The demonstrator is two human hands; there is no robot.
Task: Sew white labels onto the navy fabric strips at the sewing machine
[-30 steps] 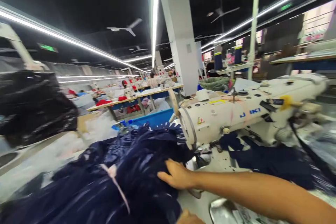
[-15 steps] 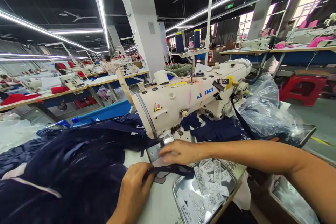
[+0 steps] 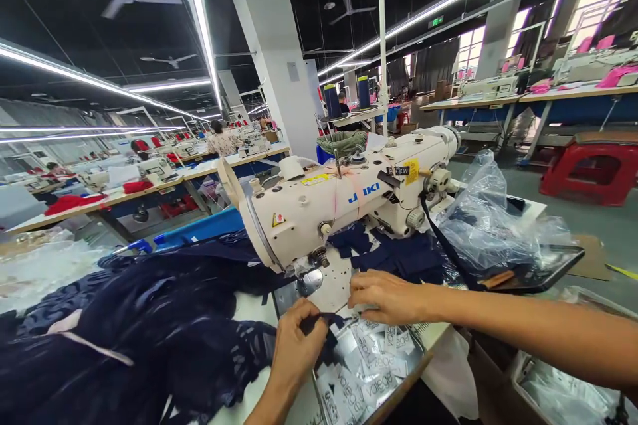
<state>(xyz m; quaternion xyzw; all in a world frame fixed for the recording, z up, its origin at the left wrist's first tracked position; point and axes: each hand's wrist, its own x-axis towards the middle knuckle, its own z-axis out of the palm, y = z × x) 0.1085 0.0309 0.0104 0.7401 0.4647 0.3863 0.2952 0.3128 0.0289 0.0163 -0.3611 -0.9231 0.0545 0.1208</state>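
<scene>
A dark blue fabric strip (image 3: 333,320) is pinched in my left hand (image 3: 299,339), near the front of the sewing machine (image 3: 319,202). Just right of it, my right hand (image 3: 386,295) hovers by the strip's far end with its fingers curled together; what they hold, if anything, is hidden. Below both hands lies a metal tray (image 3: 421,353) of printed white labels (image 3: 381,382). The machine's needle area is beyond my hands. A large heap of dark blue fabric (image 3: 164,319) covers the table's left side.
Cut navy pieces (image 3: 409,255) lie behind my right hand. Clear plastic bags (image 3: 493,212) rest on a black tray (image 3: 558,265) at the right. A red stool (image 3: 591,169) stands on the floor beyond. Other sewing tables and people are in the background.
The view has shifted. My left hand has moved up and right with the strip, toward the machine. My right hand has moved right, away from the needle area.
</scene>
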